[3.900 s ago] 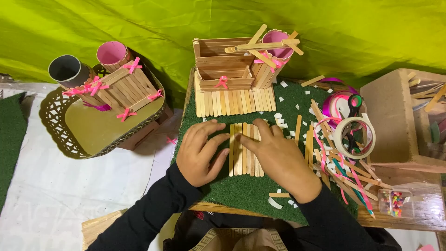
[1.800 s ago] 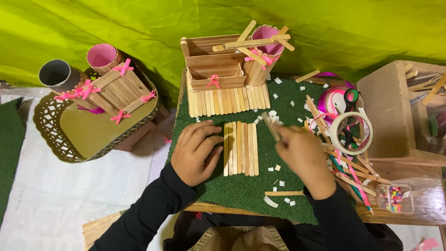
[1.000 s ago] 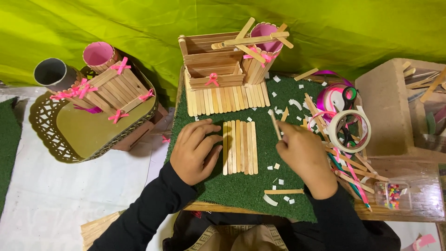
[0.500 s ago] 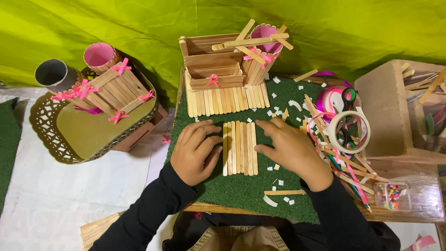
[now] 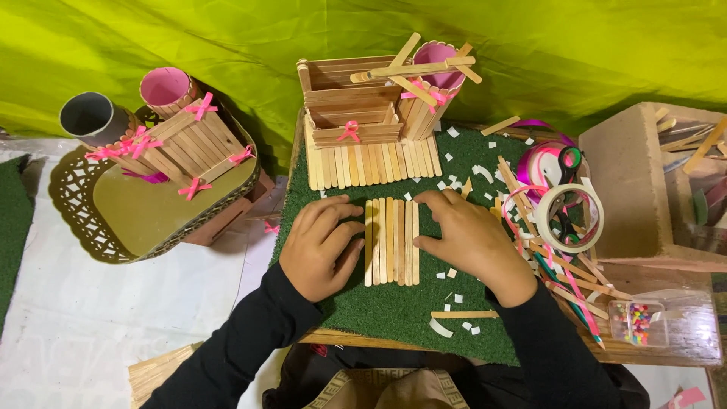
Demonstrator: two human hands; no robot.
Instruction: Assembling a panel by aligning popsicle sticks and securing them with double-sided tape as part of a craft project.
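**Right hand back flat on stick row**

Since a second ago our right hand (image 5: 463, 242) dropped its single stick and returned to the row. Left to right: our left hand (image 5: 322, 246), fingers spread, presses the left edge of the stick panel (image 5: 391, 241), six or so pale flat sticks side by side on green turf mat (image 5: 394, 310). Right fingers lie released against its right edge, gripping nothing.

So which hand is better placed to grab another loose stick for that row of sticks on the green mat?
Probably the right hand. It rests on the right edge of the stick row, and the loose sticks lie just beyond it on the green mat. The left hand presses the row's left edge, with no loose sticks beside it.
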